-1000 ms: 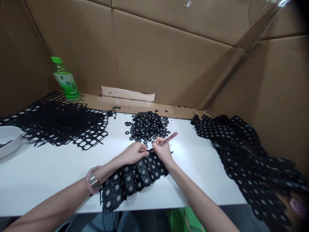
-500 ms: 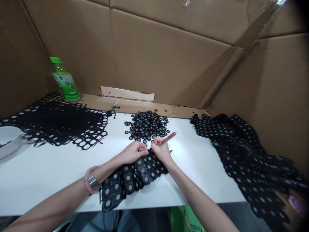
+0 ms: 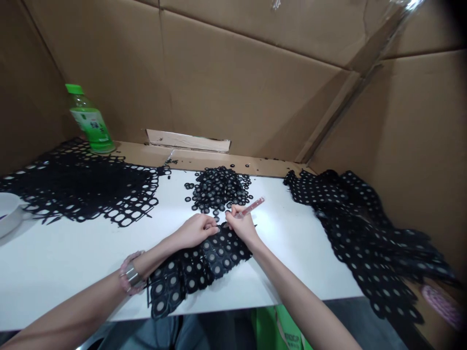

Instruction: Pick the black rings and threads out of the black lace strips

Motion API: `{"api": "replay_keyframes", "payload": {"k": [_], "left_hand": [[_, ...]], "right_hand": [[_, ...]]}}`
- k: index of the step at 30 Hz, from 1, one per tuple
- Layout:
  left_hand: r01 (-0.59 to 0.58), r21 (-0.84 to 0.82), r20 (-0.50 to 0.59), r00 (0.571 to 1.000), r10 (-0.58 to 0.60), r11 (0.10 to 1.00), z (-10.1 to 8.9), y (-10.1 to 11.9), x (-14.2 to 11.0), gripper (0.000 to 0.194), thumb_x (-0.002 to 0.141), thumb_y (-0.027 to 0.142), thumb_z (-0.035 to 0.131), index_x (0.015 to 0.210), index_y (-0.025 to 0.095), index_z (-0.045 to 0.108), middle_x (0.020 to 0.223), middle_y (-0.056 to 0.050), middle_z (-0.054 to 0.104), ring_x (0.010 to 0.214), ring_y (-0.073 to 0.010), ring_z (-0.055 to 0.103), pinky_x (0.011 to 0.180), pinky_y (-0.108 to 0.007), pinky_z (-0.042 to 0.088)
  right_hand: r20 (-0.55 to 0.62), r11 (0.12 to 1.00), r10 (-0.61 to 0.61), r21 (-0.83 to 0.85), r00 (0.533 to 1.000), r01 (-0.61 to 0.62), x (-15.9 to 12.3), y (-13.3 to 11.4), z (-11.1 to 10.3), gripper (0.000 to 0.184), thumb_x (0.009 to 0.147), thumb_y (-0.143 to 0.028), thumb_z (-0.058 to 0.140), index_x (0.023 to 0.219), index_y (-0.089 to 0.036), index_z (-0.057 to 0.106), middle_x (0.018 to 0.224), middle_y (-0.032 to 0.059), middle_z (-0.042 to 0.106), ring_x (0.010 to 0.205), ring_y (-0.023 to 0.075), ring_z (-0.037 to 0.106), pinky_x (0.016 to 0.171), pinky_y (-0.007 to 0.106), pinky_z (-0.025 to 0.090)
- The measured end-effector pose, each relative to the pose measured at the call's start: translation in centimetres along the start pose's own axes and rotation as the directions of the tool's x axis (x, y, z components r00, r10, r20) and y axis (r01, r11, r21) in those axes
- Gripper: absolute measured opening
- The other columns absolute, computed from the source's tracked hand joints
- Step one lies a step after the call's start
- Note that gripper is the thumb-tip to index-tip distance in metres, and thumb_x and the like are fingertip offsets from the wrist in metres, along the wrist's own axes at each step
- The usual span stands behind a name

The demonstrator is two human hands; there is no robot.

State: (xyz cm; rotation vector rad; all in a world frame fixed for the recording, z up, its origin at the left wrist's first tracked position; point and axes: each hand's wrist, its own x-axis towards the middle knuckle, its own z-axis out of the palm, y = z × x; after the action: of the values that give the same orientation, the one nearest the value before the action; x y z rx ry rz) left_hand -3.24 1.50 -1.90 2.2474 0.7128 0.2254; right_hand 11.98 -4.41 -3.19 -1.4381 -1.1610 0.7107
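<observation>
The left hand (image 3: 194, 231) and right hand (image 3: 242, 226) work close together at the top edge of a black mesh strip (image 3: 197, 272). The strip lies flat on a white table (image 3: 292, 262) under both wrists, which seems to keep its edge steady and within easy reach. The right fingers (image 3: 233, 210) are clamped on a slim pink tool (image 3: 253, 206), held like a pen, with its tip low at the strip edge and its far end pointing up and away. The left fingers (image 3: 213, 226) are curled together right at the strip edge, close to the tool tip; whether they pinch the mesh or a piece of it is too small to tell.

A heap of black rings (image 3: 218, 188) sits just above the hands, near enough to touch the strip's top edge. A right sheet (image 3: 365, 233) of the mesh has pale-centred discs like the strip, while a left sheet (image 3: 109, 194) shows mostly open holes, so the stock looks sorted by side. A green-capped bottle (image 3: 89, 119) stands back left on a cardboard ledge (image 3: 204, 163), out of the way. A white bowl (image 3: 7, 214) is cut off at the left edge. Cardboard walls (image 3: 237, 82) surround the table.
</observation>
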Motion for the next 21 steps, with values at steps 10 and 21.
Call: {"api": "replay_keyframes", "payload": {"k": [10, 21], "left_hand": [[-0.023, -0.063, -0.022, 1.000, 0.022, 0.998, 0.2, -0.2, 0.0, 0.025, 0.078, 0.034, 0.044, 0.061, 0.016, 0.045, 0.052, 0.005, 0.037, 0.051, -0.0100, 0.033, 0.049, -0.021, 0.024], [0.037, 0.040, -0.039, 0.999, -0.036, 0.998, 0.1, 1.2, 0.6, 0.021, 0.075, 0.026, 0.042, 0.056, 0.017, 0.046, 0.057, 0.002, 0.048, 0.059, -0.0136, 0.044, 0.056, -0.022, 0.028]], "right_hand": [[0.024, 0.991, -0.103, -0.079, 0.994, 0.104, -0.2, 0.1, 0.6, 0.029, 0.061, -0.016, 0.051, 0.044, -0.020, 0.029, 0.041, -0.0071, 0.031, 0.044, 0.0090, 0.032, 0.047, 0.024, 0.023], [-0.160, 0.958, 0.061, 0.287, 0.985, -0.013, 0.7, 1.4, -0.1, 0.029, 0.068, -0.027, 0.051, 0.053, -0.022, 0.027, 0.038, -0.0101, 0.034, 0.034, 0.0066, 0.032, 0.038, 0.020, 0.024]]}}
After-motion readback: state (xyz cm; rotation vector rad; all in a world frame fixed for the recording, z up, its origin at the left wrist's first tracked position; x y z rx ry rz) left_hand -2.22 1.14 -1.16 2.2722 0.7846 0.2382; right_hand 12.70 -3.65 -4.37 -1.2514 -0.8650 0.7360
